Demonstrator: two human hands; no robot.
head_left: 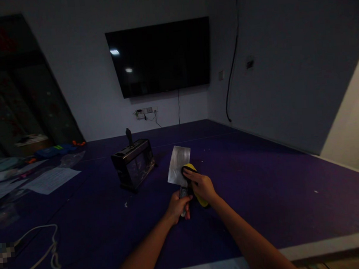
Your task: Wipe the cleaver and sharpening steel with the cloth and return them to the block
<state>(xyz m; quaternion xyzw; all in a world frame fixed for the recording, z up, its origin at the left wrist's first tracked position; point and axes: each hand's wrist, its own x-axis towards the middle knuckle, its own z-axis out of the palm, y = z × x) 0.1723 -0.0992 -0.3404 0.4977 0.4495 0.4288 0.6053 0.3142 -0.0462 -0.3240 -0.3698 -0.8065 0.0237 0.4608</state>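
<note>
A broad-bladed cleaver (178, 164) is held over the purple surface, its metal blade pointing away from me. My left hand (175, 207) is wrapped round its handle. In my right hand (205, 187) is a yellow and black cleaning pad (202, 200), whose upper end lies against the lower right part of the blade. The fingers of that hand press on the pad and cover part of it. Left of the cleaver stands a dark knife block (136, 163) with one black handle (129, 137) sticking up from its top.
Paper sheets (53, 180) and clear plastic lie at the left, with a blue item (55, 151) behind them. A pale cord (53, 248) loops at the near left. The purple surface (253, 203) meets walls at the back and right. A television (164, 57) hangs above.
</note>
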